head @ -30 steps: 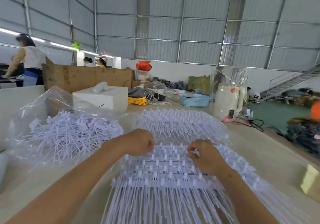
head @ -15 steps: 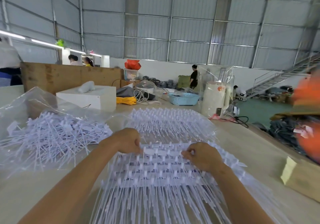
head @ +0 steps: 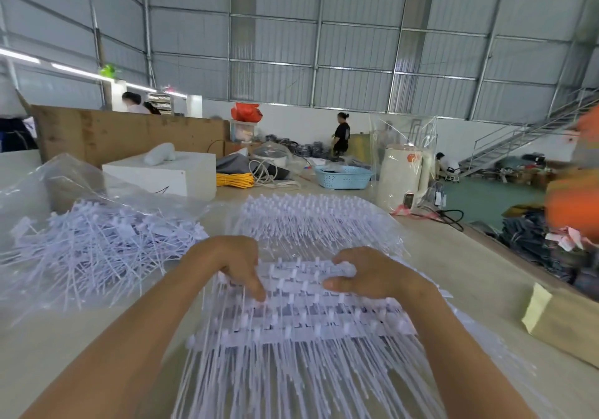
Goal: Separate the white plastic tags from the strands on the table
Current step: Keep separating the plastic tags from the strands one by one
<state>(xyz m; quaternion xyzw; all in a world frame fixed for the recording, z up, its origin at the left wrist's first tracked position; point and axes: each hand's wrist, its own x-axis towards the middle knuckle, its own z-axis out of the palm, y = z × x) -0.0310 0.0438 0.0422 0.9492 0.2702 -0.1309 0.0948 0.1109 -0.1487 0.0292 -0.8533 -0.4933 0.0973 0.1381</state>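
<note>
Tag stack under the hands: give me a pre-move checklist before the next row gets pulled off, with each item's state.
1. Left hand on the tag stack, at its far left edge: ok.
2. Right hand on the far right edge: ok.
3. Grip limited to a single row of tags: cannot tell, motion blur hides the fingertips.
4. Strands lying straight towards the person, not tangled: ok.
5. Loose pile in the clear bag on the left, apart from the stack: ok.
6. Second bundle beyond the hands, out of the way: ok.
</note>
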